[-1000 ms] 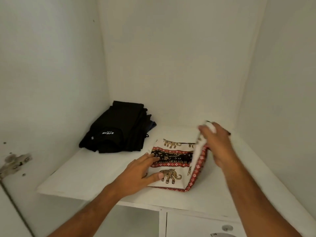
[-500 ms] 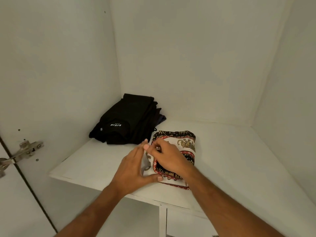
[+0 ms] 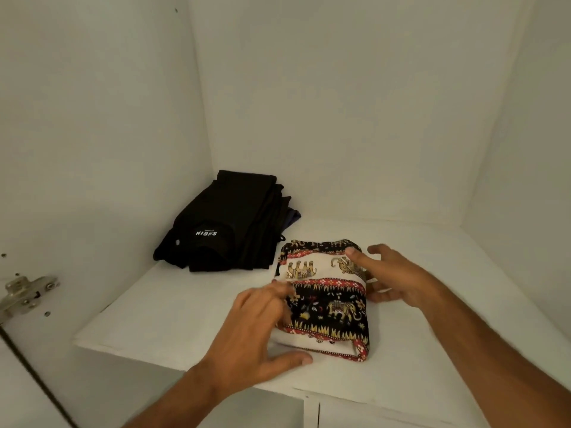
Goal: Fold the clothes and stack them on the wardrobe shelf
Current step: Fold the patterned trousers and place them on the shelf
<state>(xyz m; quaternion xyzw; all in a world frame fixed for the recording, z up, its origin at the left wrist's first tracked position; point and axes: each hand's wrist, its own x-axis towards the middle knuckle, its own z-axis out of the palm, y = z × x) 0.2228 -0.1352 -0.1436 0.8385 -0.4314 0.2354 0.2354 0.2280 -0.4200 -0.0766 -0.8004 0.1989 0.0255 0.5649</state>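
Fingers of both hands sit spread and loose around the folded elephant-print garment now, pinching nothing. My left hand rests at its left edge, fingertips on the patterned top and thumb flat on the shelf at the near corner. My right hand cups the far right side, fingers straight, thumb low against the edge.

Half a second ago my right hand lay across the top of the bundle, close to the left, finishing the fold; a second ago it was lifting a flap over. That flap is down now, the garment is a compact rectangle, and my right hand has moved out to the side.

I judge the folding done and the squaring-up nearly so. The bundle lies flat near the shelf's front edge, just beside the pile of black clothes in the left back corner, its far left corner about touching them. It likely still needs placing onto or against that stack.
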